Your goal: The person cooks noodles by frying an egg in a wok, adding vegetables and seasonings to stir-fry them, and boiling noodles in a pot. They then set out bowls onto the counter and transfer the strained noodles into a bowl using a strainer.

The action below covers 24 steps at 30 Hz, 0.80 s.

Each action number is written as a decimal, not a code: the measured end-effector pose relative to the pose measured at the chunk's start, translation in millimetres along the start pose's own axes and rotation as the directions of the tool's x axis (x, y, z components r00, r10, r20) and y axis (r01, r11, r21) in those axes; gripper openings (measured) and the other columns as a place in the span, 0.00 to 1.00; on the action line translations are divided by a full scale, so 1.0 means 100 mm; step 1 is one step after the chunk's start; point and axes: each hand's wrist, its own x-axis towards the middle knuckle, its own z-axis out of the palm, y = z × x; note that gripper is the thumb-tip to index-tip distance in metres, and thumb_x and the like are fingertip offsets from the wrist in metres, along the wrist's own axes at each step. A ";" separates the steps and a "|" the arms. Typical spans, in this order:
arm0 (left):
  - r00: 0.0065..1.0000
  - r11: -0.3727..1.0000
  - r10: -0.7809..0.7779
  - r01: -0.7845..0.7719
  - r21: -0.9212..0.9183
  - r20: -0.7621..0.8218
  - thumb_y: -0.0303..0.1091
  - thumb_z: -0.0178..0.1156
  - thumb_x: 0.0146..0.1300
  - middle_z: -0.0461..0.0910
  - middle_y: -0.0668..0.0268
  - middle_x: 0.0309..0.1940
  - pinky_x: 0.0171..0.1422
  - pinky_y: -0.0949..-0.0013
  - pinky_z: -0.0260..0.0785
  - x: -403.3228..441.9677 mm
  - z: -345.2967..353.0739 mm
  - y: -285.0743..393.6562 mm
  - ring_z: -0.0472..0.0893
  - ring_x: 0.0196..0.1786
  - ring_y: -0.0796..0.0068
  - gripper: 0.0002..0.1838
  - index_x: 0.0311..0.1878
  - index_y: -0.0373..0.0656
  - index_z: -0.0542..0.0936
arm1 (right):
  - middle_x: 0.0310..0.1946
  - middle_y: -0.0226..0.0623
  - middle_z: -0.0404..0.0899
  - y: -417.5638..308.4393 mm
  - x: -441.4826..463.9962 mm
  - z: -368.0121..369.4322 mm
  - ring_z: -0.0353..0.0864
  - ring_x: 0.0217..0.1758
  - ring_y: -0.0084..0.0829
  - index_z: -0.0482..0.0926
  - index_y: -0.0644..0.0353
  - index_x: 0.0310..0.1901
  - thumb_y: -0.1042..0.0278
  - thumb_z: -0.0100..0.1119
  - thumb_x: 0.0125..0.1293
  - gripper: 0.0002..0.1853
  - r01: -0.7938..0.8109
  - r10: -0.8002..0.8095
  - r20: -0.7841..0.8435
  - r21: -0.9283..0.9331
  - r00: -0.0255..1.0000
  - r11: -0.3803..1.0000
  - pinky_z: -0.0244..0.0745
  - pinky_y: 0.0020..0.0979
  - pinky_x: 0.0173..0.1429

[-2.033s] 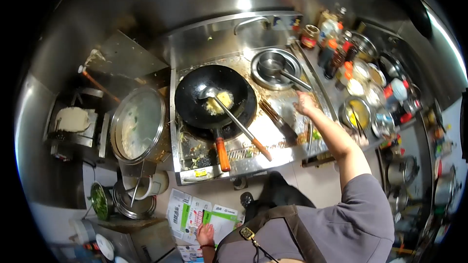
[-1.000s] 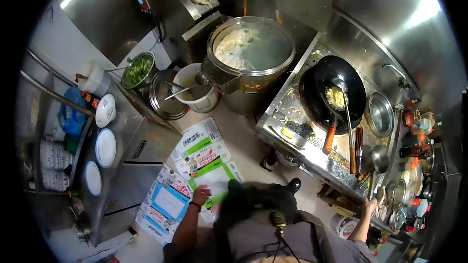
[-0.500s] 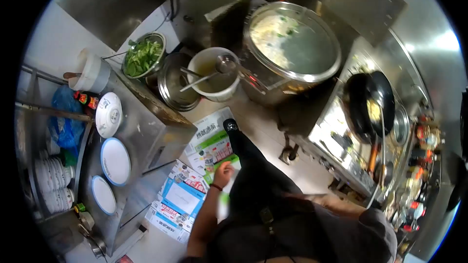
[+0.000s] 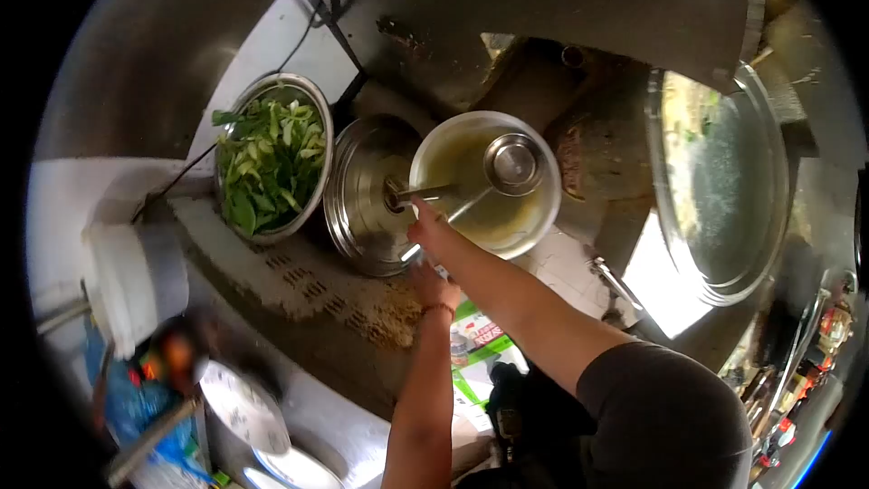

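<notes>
A metal ladle (image 4: pixel 513 165) lies with its bowl over the cloudy liquid in a white bucket (image 4: pixel 549 217), its handle slanting down toward me. My right hand (image 4: pixel 429 226) is closed around the handle by the bucket's near rim. Just below it, my left hand (image 4: pixel 434 288) is beside the handle's end; its fingers are partly hidden, so I cannot tell its grip. A second metal handle (image 4: pixel 428 192) crosses the bucket's left rim. Left of the bucket sits a round steel lid (image 4: pixel 353 208).
A steel bowl of green leafy vegetables (image 4: pixel 272 158) stands at the left. On the right is a large steel pot (image 4: pixel 724 190) of liquid. White plates (image 4: pixel 243 406) rest at lower left, above a worktop edge. Flattened printed cardboard (image 4: pixel 475 353) lies on the floor.
My view has turned and come closer to the bucket. Both arms now reach forward to the ladle handle; earlier my left hand hung above the cardboard, away from the bucket.
</notes>
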 end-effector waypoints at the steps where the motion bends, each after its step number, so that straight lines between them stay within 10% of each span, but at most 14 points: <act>1: 0.999 0.999 -0.036 0.036 0.027 0.018 0.42 0.59 0.56 0.67 0.49 0.54 0.63 0.55 0.57 0.30 0.02 -0.03 0.66 0.58 0.49 0.29 0.56 0.34 0.64 | 0.25 0.38 0.66 -0.05 0.38 0.14 0.71 0.26 0.34 0.66 0.63 0.40 0.58 0.57 0.59 0.18 -0.041 0.043 -0.077 0.028 0.996 0.999 0.72 0.31 0.32; 4: 0.965 0.991 -0.127 0.131 0.000 0.229 0.43 0.57 0.57 0.67 0.51 0.55 0.62 0.57 0.58 0.95 0.25 -0.28 0.67 0.56 0.53 0.29 0.57 0.35 0.64 | 0.19 0.38 0.64 -0.15 0.98 0.23 0.67 0.22 0.34 0.66 0.63 0.36 0.63 0.55 0.60 0.13 -0.040 0.123 -0.239 0.322 0.963 0.946 0.72 0.31 0.31; 6: 0.862 0.944 -0.150 0.270 -0.188 0.483 0.44 0.56 0.59 0.68 0.52 0.55 0.61 0.58 0.59 1.07 0.42 -0.38 0.68 0.56 0.55 0.28 0.57 0.36 0.64 | 0.17 0.37 0.64 -0.38 0.74 0.34 0.67 0.21 0.32 0.66 0.63 0.29 0.70 0.50 0.60 0.07 0.028 0.035 -0.070 0.734 0.997 0.679 0.73 0.30 0.33; 11: 0.420 0.414 0.132 0.800 -0.435 0.898 0.46 0.53 0.61 0.68 0.55 0.55 0.59 0.60 0.62 0.37 0.39 -0.09 0.70 0.54 0.60 0.28 0.58 0.37 0.63 | 0.15 0.30 0.65 -0.49 -0.38 -0.05 0.69 0.21 0.24 0.63 0.58 0.23 0.75 0.43 0.59 0.08 -0.269 -0.195 0.362 0.884 0.911 0.383 0.72 0.28 0.29; 12: 0.409 0.386 0.207 0.800 -0.458 0.889 0.46 0.52 0.62 0.68 0.56 0.55 0.59 0.61 0.62 0.18 0.47 -0.05 0.71 0.53 0.61 0.28 0.58 0.37 0.63 | 0.15 0.29 0.65 -0.53 -0.83 -0.05 0.69 0.21 0.22 0.63 0.58 0.22 0.75 0.44 0.59 0.08 -0.423 -0.238 0.522 0.829 0.819 0.364 0.72 0.26 0.27; 13: 0.488 0.346 0.300 0.745 -0.570 0.819 0.47 0.52 0.62 0.69 0.58 0.53 0.57 0.63 0.64 -0.02 0.68 -0.07 0.73 0.50 0.64 0.26 0.57 0.38 0.64 | 0.15 0.26 0.67 -0.53 -1.28 -0.03 0.69 0.18 0.19 0.63 0.57 0.23 0.74 0.46 0.58 0.07 -0.091 -0.130 0.233 0.746 0.964 0.659 0.71 0.20 0.23; 14: 0.604 0.528 0.210 0.592 -0.609 0.769 0.50 0.52 0.61 0.71 0.59 0.50 0.55 0.63 0.64 -0.19 0.80 -0.03 0.73 0.49 0.65 0.27 0.56 0.39 0.66 | 0.15 0.26 0.66 -0.43 -1.56 -0.07 0.68 0.16 0.17 0.64 0.59 0.25 0.75 0.48 0.57 0.05 -0.470 -0.177 0.553 0.806 0.814 0.360 0.70 0.17 0.22; 16: 0.791 0.867 0.016 0.295 -0.403 0.612 0.56 0.53 0.58 0.75 0.61 0.45 0.51 0.62 0.64 -0.54 1.03 0.04 0.73 0.48 0.65 0.29 0.53 0.40 0.71 | 0.16 0.24 0.65 -0.37 -2.17 -0.10 0.67 0.16 0.15 0.65 0.62 0.31 0.74 0.52 0.56 0.05 -0.640 -0.110 0.682 0.721 0.723 0.266 0.69 0.16 0.21; 24: 0.621 0.551 -0.213 0.714 -0.433 0.754 0.60 0.58 0.51 0.51 0.61 0.67 0.65 0.50 0.49 -0.60 1.58 0.76 0.51 0.68 0.60 0.45 0.67 0.49 0.53 | 0.30 0.33 0.69 0.09 -3.32 -1.00 0.64 0.13 0.13 0.62 0.57 0.51 0.64 0.43 0.66 0.14 -0.603 -0.080 0.831 0.462 0.550 0.651 0.60 0.15 0.11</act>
